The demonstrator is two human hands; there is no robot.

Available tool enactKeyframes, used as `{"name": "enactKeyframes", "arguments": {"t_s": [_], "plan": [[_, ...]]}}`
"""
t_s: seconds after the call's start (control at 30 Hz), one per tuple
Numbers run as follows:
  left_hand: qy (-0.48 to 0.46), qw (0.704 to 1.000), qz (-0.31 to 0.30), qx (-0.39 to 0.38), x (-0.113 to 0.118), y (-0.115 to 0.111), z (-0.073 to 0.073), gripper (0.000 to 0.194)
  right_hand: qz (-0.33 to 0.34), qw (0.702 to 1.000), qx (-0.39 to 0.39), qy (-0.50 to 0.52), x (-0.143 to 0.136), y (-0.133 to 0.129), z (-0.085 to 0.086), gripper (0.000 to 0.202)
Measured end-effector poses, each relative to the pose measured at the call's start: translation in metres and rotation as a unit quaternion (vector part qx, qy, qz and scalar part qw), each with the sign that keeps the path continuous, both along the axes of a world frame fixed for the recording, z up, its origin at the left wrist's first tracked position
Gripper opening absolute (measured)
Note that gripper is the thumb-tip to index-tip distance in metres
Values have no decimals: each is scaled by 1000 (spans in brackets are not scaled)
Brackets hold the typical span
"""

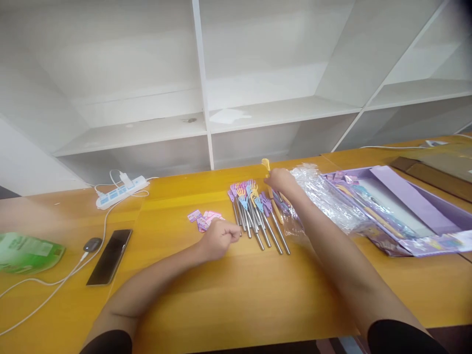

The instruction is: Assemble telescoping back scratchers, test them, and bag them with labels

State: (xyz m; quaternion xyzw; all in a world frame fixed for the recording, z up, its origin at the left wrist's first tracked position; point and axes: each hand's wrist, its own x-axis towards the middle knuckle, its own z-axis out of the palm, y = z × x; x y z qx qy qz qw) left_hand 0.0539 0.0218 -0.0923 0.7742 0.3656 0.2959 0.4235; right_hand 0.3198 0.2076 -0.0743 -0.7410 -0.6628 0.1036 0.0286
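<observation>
My right hand point(280, 181) is closed on a yellow back scratcher point(266, 164), whose claw-shaped head sticks up past my fingers at the far side of the table. Below and left of it lies a bunch of back scratchers point(254, 206) with metal rods and purple, pink, blue and yellow hand-shaped heads. My left hand point(219, 239) rests as a fist on the table, just left of those rods; whatever its fingers may hold is hidden. Small pink and purple printed cards point(202, 219) lie scattered right behind that fist.
Crumpled clear plastic wrap point(320, 196) lies beside a purple box point(409, 189) at right, with a cardboard piece point(442, 162) behind. On the left are a power strip point(121, 191), a phone point(109, 258), white cables and a green packet point(29, 253). White shelves point(258, 115) stand behind the table.
</observation>
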Motion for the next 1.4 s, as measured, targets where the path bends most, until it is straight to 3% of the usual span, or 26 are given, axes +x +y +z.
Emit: {"name": "enactKeyframes", "arguments": {"t_s": [0.1,0.2,0.3,0.37,0.43,0.53,0.63,0.77,0.87,0.93,1.03,1.17,1.27,1.4], "plan": [[-3,996,90,11,-9,10,32,21,3,996,82,39,4,-24,42,35],[39,989,141,25,-12,19,65,18,44,981,154,111,-6,-62,81,35],[35,990,132,22,-8,20,85,30,125,894,243,356,-35,-105,101,28],[-19,995,98,-3,-2,15,89,39,176,830,252,465,-59,-129,103,28],[-88,993,64,-41,3,8,88,46,207,793,256,513,-79,-146,100,30],[-172,979,26,-108,6,0,83,52,218,792,266,504,-95,-158,94,34],[-187,974,20,-127,2,-3,80,48,233,794,263,496,-96,-161,91,38],[-155,985,72,-38,-6,3,74,41,276,789,218,504,-91,-160,89,39],[-107,991,76,-4,-14,7,74,37,278,780,214,518,-83,-156,91,37],[-81,994,78,0,-22,8,80,34,249,756,237,558,-73,-149,94,38],[-45,990,127,43,-39,9,94,33,192,690,272,643,-51,-135,100,40],[24,957,232,171,-62,9,114,28,150,602,300,724,-25,-117,107,35],[51,926,282,248,-72,7,123,28,146,588,277,746,-18,-112,110,29],[79,903,297,299,-76,0,128,26,159,577,260,757,-25,-117,110,22]]}}
